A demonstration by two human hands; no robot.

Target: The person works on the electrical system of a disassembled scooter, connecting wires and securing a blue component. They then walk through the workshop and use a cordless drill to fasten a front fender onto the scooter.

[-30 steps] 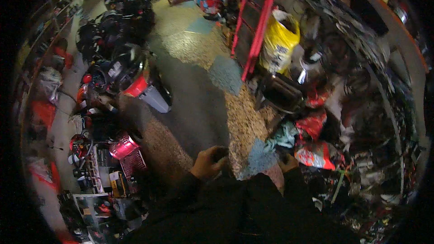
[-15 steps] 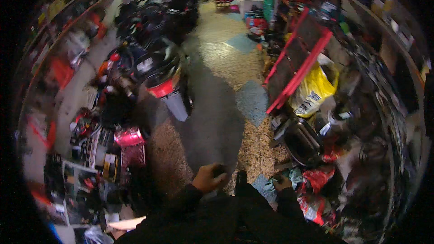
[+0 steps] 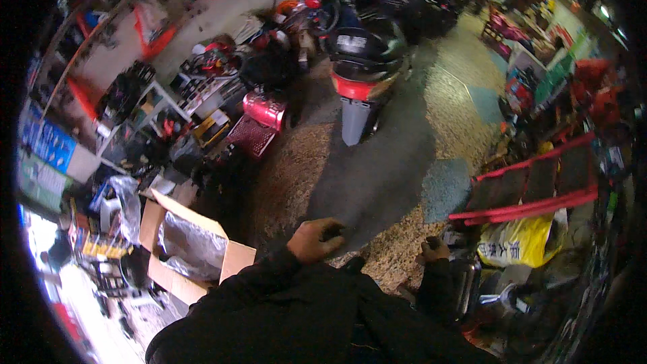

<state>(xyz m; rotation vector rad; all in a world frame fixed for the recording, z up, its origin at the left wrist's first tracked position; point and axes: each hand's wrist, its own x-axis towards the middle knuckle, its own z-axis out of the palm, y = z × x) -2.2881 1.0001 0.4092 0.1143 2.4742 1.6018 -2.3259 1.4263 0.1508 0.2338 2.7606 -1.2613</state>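
Observation:
My left hand (image 3: 314, 240) hovers in front of my dark jacket, fingers curled inward. A dark gap shows between its thumb and fingers, and whatever lies there, if anything, is too dark to name. To the right, my right hand (image 3: 435, 251) hangs low with bent fingers around a dark patch that I cannot make out. Below it, a dark glossy container (image 3: 465, 286) stands on the floor. The yellow and white plastic bag (image 3: 522, 241) lies farther right. On my left an open cardboard box (image 3: 232, 259) has clear plastic film (image 3: 192, 243) inside; neither hand touches it.
A parked scooter (image 3: 367, 61) with a red and grey rear stands ahead. Left are a red metallic part (image 3: 259, 125) and cluttered shelves. A red-framed rack (image 3: 532, 185) leans at the right. Dark and blue-grey patches (image 3: 447, 189) mark the speckled floor.
The view has swung left: the scooter and red-framed rack now sit farther right, and the open cardboard box has come into view. Both hands stay low, their fingers still curled.

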